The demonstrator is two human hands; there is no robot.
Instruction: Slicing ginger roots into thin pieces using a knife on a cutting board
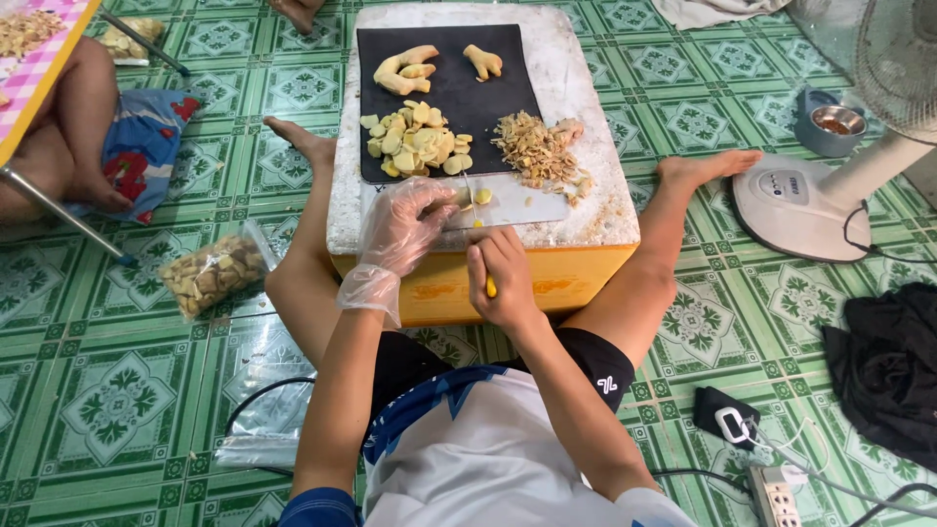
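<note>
My left hand (405, 222), in a clear plastic glove, presses a small piece of ginger (482, 196) against the black cutting mat (444, 59). My right hand (500, 273) grips the yellow handle of a wide-bladed knife (512, 203) whose blade lies flat across the mat's near edge. A heap of ginger slices (418, 141) sits mid-mat, with whole ginger roots (405, 70) behind it and a pile of peelings (532, 148) to the right. The mat rests on a white foam lid over a yellow box (556, 278) between my legs.
A plastic bag of ginger pieces (210, 273) lies on the green tiled floor at left. Another person's legs (68, 127) sit far left. A white fan base (800, 200), a metal bowl (836, 121), black cloth (888, 361) and a power strip (776, 493) are at right.
</note>
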